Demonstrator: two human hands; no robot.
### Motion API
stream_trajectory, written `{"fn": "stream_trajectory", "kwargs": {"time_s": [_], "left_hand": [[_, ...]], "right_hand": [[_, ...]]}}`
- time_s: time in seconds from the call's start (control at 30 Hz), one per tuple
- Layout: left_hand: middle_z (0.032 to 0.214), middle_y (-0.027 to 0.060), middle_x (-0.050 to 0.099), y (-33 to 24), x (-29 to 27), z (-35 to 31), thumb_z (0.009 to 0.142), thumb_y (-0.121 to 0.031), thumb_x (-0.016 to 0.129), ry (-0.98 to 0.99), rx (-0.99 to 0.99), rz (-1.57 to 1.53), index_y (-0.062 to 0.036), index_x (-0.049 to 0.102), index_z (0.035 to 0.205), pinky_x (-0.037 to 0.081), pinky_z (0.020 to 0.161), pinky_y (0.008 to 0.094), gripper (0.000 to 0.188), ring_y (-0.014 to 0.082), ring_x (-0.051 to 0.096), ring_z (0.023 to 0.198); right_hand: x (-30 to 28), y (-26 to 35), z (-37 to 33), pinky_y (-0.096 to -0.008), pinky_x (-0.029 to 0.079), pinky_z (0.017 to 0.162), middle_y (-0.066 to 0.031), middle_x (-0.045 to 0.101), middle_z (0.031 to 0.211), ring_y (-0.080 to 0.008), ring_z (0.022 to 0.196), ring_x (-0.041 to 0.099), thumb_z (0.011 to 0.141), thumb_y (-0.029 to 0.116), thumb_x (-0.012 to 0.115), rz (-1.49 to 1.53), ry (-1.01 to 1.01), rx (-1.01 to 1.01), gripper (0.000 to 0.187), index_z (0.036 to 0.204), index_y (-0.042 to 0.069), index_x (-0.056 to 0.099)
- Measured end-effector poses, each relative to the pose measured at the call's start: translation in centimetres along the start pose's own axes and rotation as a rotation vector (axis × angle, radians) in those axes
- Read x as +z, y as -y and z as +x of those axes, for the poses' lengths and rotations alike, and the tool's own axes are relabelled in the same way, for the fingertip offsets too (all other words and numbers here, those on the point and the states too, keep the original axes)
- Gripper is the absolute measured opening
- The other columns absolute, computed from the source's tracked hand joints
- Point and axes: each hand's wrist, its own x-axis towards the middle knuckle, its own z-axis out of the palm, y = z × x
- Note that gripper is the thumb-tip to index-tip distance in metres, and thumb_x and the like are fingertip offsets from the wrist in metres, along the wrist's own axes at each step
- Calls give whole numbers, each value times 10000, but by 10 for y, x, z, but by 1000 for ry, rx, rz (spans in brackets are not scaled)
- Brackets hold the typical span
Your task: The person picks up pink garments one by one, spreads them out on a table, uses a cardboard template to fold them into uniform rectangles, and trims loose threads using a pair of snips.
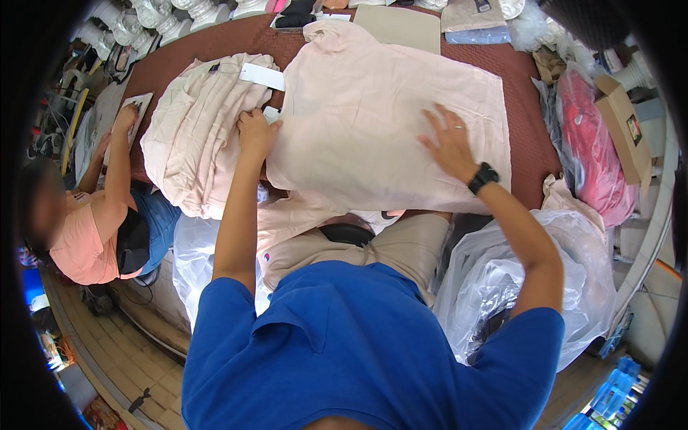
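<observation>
A pale pink garment [387,107] lies spread nearly flat in front of me, its top bunched at the far left and its near edge hanging over my lap. My right hand [450,142] is over its right half, slightly blurred, palm down with fingers spread. To the left sits a heap of folded pale pink garments [193,136], with a large white hang tag [262,76] on top. At the heap's right edge my left hand [256,133] is closed, fingers bent, around a smaller white tag [271,115] showing between thumb and index finger.
The table has a brown-red quilted cover [168,61]. A co-worker [97,229] sits at the left, hands on a flat pale item. White busts [154,18] line the far edge. Clear plastic bags [494,279] lie by my right arm, near a red bagged item [584,136] and cardboard box [623,118].
</observation>
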Motion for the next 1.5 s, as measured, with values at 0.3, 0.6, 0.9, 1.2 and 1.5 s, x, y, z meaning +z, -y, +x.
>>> {"fn": "stream_trajectory", "kwargs": {"time_s": [0.3, 0.6, 0.9, 1.2, 1.5], "left_hand": [[1047, 160, 628, 3, -50, 25, 755, -226, 766, 40, -15, -357, -21, 620, 1016, 498, 848, 419, 362, 348, 624, 971], [1059, 126, 570, 10, -47, -9, 761, -4, 619, 145, 248, 198, -81, 600, 1043, 485, 818, 463, 293, 350, 577, 993], [1381, 121, 461, -68, -26, -1, 832, -194, 656, -133, 704, -368, -85, 499, 1297, 378, 1018, 477, 503, 367, 445, 1256], [1563, 84, 254, -68, 29, 15, 938, -510, 469, -60, 404, 55, -164, 388, 1455, 145, 1130, 600, 628, 392, 188, 1432], [1548, 83, 286, -138, 48, 7, 894, -530, 528, -33, 617, -274, -190, 448, 1424, 130, 1139, 578, 634, 405, 190, 1427]], "right_hand": [[47, 73, 10, -635, 120, 1114, -122, 265, 1541, -423, 1402, 210, 906, 600, 471, 75, 31, 5, 693, 1450, 178, 394], [44, 70, 11, -617, 119, 1125, -113, 263, 1543, -404, 1411, 202, 912, 596, 464, 147, 19, 42, 700, 1469, 186, 352], [19, -75, -3, -594, 131, 1129, -104, 236, 1559, -398, 1422, 186, 940, 594, 411, -75, 14, 411, 681, 1488, 201, 313], [27, -106, -17, -611, 91, 1131, -113, 227, 1555, -414, 1413, 174, 928, 630, 395, -205, -18, 484, 693, 1479, 214, 340], [63, -96, 157, -533, 325, 1025, -239, 463, 1325, -418, 1205, 425, 898, 464, 578, 83, -263, 365, 652, 1339, 3, 445]]}}
